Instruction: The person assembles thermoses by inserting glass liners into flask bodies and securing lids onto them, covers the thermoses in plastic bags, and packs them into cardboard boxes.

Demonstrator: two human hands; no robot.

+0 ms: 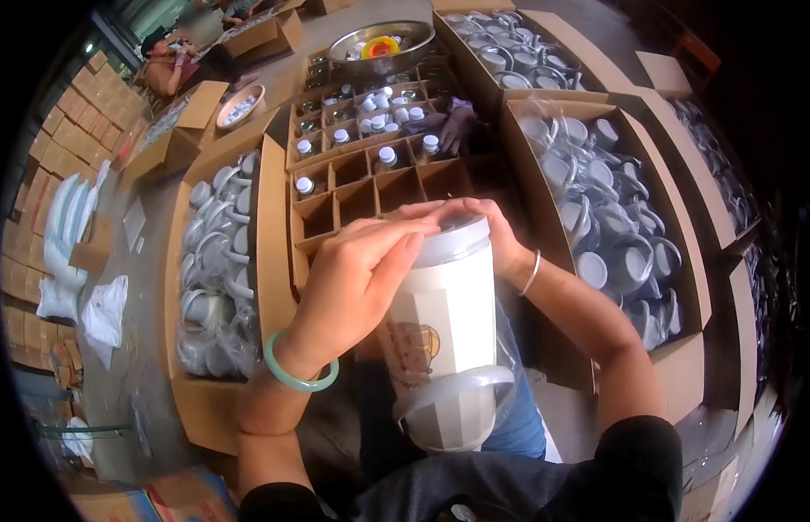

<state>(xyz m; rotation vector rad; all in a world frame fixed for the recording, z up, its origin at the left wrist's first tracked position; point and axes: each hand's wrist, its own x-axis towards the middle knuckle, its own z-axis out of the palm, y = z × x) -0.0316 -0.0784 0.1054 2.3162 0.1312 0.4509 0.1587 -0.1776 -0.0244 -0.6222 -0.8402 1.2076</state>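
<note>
Between my hands stands a white vacuum flask (pixel 448 304) with faceted sides, slightly tilted, with a cartoon print on its front. A grey ring-shaped piece (pixel 453 244) caps its upper end, and a grey handle (pixel 466 384) loops round near its lower end by my lap. My left hand (pixel 357 270) presses on the upper end from the left, fingers laid across the grey piece. From the far right side my right hand (pixel 483 226) wraps round the same end; part of its fingers is hidden. Clear plastic film (pixel 507 365) hangs beside the flask.
Ahead lies a divided carton (pixel 354 193) with several white-capped bottles (pixel 387 157), dark gloves (pixel 457 126) and a metal basin (pixel 412 63). Open cartons of grey-lidded flasks flank me at left (pixel 271 252) and right (pixel 675 217). Another person (pixel 170 74) sits far left near stacked boxes (pixel 74 117).
</note>
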